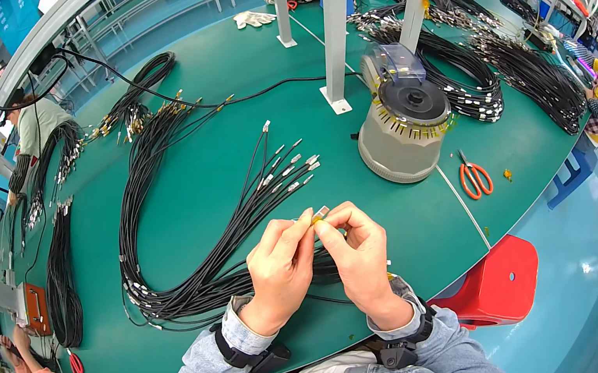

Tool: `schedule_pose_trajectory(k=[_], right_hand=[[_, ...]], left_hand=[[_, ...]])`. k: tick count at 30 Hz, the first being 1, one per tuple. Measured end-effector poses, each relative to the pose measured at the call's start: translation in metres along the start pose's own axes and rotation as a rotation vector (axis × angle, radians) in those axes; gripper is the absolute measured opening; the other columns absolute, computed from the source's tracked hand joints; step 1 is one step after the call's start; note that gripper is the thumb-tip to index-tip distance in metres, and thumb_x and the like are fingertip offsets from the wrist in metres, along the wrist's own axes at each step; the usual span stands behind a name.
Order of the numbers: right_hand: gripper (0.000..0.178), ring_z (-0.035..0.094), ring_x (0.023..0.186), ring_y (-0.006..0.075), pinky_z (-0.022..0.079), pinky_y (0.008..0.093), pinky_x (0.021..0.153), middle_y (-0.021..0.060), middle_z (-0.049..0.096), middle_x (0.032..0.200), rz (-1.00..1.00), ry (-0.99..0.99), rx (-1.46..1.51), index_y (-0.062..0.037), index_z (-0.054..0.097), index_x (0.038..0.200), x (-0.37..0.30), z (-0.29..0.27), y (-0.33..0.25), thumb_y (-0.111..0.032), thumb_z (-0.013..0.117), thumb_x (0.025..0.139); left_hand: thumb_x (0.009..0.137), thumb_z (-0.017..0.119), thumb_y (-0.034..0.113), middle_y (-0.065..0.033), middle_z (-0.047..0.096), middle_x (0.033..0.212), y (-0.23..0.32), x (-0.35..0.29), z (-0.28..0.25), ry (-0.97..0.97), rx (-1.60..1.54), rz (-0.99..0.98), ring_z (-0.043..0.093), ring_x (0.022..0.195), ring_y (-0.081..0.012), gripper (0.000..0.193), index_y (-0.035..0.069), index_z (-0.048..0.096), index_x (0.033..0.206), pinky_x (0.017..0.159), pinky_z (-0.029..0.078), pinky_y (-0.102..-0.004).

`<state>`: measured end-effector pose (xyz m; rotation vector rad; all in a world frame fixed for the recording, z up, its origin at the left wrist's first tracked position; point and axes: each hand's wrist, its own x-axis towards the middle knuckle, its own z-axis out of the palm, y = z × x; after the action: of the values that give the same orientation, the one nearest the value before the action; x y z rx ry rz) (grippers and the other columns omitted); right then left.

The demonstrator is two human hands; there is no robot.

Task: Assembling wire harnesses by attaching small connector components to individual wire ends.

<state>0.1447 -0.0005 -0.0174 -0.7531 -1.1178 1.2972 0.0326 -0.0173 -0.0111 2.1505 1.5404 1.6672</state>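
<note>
"What's pinched there?"

"On my feed, the left hand (281,267) and right hand (360,256), fingertips nearly together, grip a silver connector (322,212) (yellow at its base) near centre frame; black cables (137,195) curve centre-left, a grey round machine (399,144) stands upper centre."

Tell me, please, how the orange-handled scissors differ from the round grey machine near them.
The orange-handled scissors lie flat, while the round grey machine stands upright. The machine is far bulkier than the slim scissors. Both rest on the green table.
</note>
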Motion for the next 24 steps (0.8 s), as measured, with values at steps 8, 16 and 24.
schedule_pose_trajectory(k=[8, 16, 24], right_hand=[[0.010, 0.048, 0.073, 0.0069, 0.041, 0.0230, 0.070, 0.0002, 0.055, 0.075, 0.035, 0.032, 0.052, -0.0008, 0.055, 0.076, 0.000, 0.001, 0.002, -0.006, 0.060, 0.082], [0.010, 0.049, 0.074, 0.0069, 0.041, 0.0219, 0.070, 0.0001, 0.056, 0.076, 0.052, 0.029, 0.040, 0.0000, 0.056, 0.078, 0.001, 0.000, 0.003, -0.007, 0.061, 0.083], [0.011, 0.051, 0.076, 0.0072, 0.041, 0.0215, 0.071, 0.0002, 0.057, 0.077, 0.058, 0.015, 0.003, 0.0014, 0.062, 0.089, -0.004, -0.005, -0.007, -0.009, 0.058, 0.085]], left_hand=[[0.075, 0.065, -0.008, -0.0045, 0.056, 0.072, 0.005, 0.000, 0.001, 0.016, -0.033, -0.033, 0.048, 0.052, -0.0089, 0.029, 0.003, 0.065, 0.101, 0.044, 0.038, -0.0221], [0.074, 0.066, -0.007, -0.0058, 0.057, 0.070, 0.001, 0.001, 0.001, 0.004, -0.014, -0.010, 0.052, 0.051, -0.0126, 0.032, 0.003, 0.063, 0.105, 0.044, 0.042, -0.0252], [0.075, 0.066, -0.005, -0.0068, 0.059, 0.071, -0.003, 0.004, 0.000, 0.043, -0.001, 0.063, 0.052, 0.051, -0.0122, 0.027, 0.002, 0.063, 0.101, 0.043, 0.040, -0.0240]])
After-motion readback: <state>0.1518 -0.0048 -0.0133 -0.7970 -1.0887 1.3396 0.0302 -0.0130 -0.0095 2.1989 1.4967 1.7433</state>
